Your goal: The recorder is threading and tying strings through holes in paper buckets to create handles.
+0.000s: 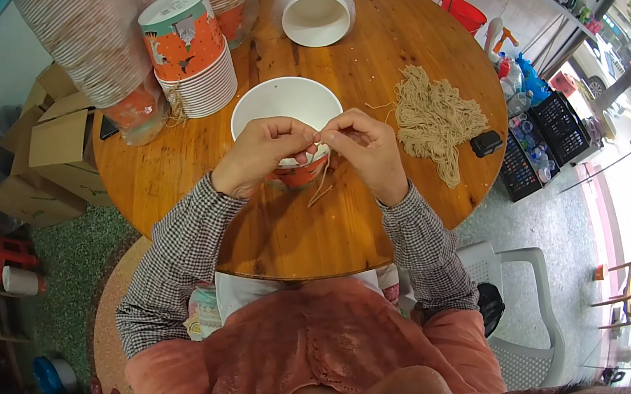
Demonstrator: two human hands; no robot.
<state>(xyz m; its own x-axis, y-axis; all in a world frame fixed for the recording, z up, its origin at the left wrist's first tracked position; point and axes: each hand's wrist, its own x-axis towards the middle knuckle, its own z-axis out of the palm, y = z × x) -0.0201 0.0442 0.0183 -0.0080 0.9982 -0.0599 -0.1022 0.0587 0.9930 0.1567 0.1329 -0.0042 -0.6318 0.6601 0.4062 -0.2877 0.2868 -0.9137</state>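
At the frame's centre, the left hand (265, 152) and right hand (367, 153) pinch a thin tan twine strand (321, 186) between near-touching fingertips — its tail dangling lower, nearer the right — over the near rim of an upright, orange-sided, white-lined paper tub (282, 97).

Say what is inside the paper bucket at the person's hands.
Inside the paper bucket, only white inner surface shows toward its far side. The left hand and right hand cover the near part, so anything there cannot be seen.
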